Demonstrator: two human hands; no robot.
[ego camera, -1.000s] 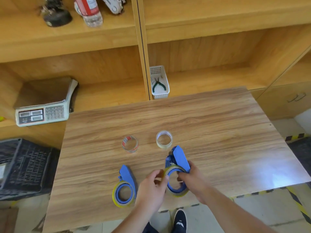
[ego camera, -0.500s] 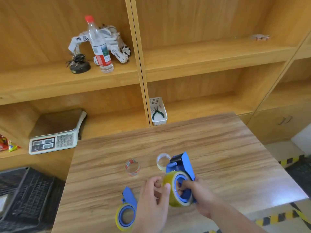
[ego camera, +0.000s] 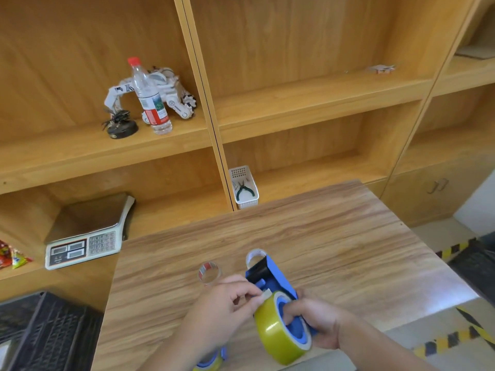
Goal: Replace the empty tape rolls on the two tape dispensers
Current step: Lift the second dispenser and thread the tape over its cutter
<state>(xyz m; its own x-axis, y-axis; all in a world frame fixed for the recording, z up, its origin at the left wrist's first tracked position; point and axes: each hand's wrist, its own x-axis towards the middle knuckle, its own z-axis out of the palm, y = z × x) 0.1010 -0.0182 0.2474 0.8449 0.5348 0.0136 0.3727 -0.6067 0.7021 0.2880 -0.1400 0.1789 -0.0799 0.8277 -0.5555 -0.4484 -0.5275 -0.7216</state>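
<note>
My right hand [ego camera: 314,322] grips a blue tape dispenser [ego camera: 276,277] lifted above the wooden table [ego camera: 334,242], fingers inside its hub. A full yellow tape roll [ego camera: 273,333] sits on that dispenser. My left hand [ego camera: 225,303] pinches the loose tape end [ego camera: 265,294] at the top of the roll. A second blue dispenser with a yellow roll [ego camera: 211,361] lies on the table under my left forearm, mostly hidden. Two empty clear tape cores rest further back: one with red marks [ego camera: 209,272], the other [ego camera: 254,255] partly behind the held dispenser.
Wooden shelves stand behind the table. They hold a white basket with pliers [ego camera: 244,187], a weighing scale [ego camera: 85,236], a water bottle [ego camera: 150,97] and a toy robot [ego camera: 171,95]. A black crate [ego camera: 48,333] sits low left. Striped floor tape [ego camera: 455,336] runs on the right.
The dispenser has been raised off the table and tilted toward me. My left hand moved from the roll's side to its top and now pinches the tape end. The view tilted upward.
</note>
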